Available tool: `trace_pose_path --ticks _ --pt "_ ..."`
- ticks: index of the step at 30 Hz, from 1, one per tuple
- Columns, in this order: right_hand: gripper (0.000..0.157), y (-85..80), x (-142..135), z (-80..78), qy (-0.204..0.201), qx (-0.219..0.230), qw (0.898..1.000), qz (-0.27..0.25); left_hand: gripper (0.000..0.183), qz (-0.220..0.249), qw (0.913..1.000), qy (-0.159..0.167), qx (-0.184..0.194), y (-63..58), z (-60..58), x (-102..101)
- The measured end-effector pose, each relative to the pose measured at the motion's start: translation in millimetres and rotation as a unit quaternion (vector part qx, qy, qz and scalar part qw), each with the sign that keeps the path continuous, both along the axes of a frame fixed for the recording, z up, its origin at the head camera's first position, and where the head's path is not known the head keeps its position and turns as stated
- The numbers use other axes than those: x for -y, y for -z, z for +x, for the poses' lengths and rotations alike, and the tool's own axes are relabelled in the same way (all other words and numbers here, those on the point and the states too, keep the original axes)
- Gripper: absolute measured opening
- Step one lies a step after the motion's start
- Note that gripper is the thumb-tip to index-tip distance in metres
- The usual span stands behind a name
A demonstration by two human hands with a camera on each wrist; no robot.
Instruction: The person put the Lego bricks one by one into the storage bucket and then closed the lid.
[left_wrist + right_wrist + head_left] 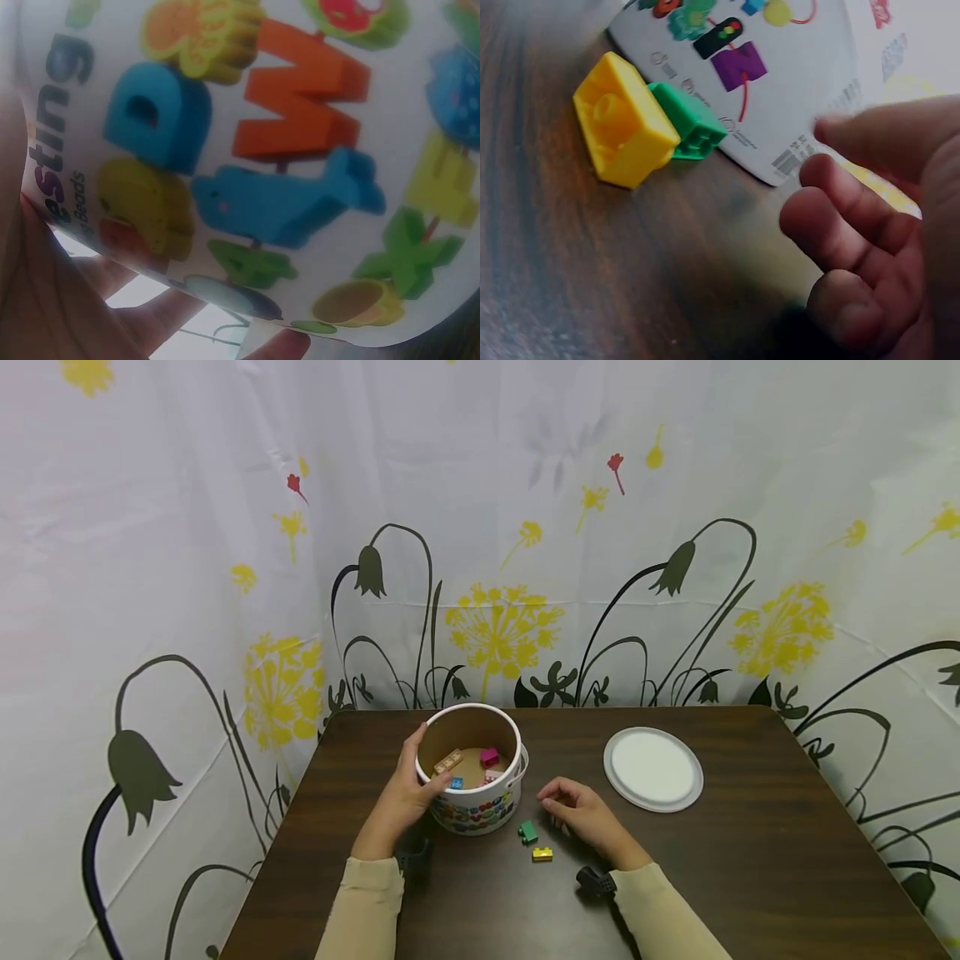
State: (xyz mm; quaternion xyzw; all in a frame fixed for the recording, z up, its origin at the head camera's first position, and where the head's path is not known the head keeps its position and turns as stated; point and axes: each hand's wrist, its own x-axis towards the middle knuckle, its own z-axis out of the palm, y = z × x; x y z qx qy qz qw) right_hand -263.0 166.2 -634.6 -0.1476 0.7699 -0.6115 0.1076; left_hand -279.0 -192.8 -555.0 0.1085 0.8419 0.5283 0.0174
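My left hand (401,802) grips the left side of a white bucket (474,821), thumb over the rim and fingers along the outer wall. Colourful letters and animals are printed on the wall, large in the left wrist view. Inside lie several toy building bricks, among them a magenta brick (489,757), a tan brick (448,762) and a blue brick (456,783). To the bucket's right, my right hand (588,814) has loosely bent fingers and holds nothing. Beside it on the table are a green brick (694,124) and a yellow brick (622,120), the yellow one tipped on its side.
A round white lid (654,768) lies flat on the dark wooden table (787,835), right of the right hand. The bucket's white handle (522,767) hangs at its right side. Behind the table's far edge hangs a flower-patterned curtain (480,485).
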Motion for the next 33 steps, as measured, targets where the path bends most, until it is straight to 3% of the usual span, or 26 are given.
trace_pose_path --ticks 4,7,12,17,23,33 --pt "0.016 0.2 2 0.6 -0.055 -0.066 0.995 0.054 0.105 0.002 1.0000 -0.001 -0.005 0.8 0.1 0" --pt "0.017 1.7 2 0.0 -0.089 -0.104 0.988 0.066 0.104 0.003 1.0000 -0.001 -0.002 1.4 -0.4 0" --pt "0.014 1.3 4 1.0 -0.115 -0.119 0.983 0.078 0.104 0.006 1.0000 0.003 0.002 1.3 -1.1 0" --pt "0.011 -1.0 7 3.0 -0.108 -0.133 0.980 0.104 0.104 0.007 1.0000 0.000 0.002 0.8 -0.9 0" --pt "0.010 -3.0 10 4.9 -0.072 -0.148 0.979 0.120 0.103 0.004 1.0000 -0.003 0.005 1.5 -0.5 0" --pt "0.022 -5.7 11 4.8 -0.034 -0.153 0.978 0.141 0.105 -0.003 0.9999 -0.009 0.010 -0.8 1.7 0"
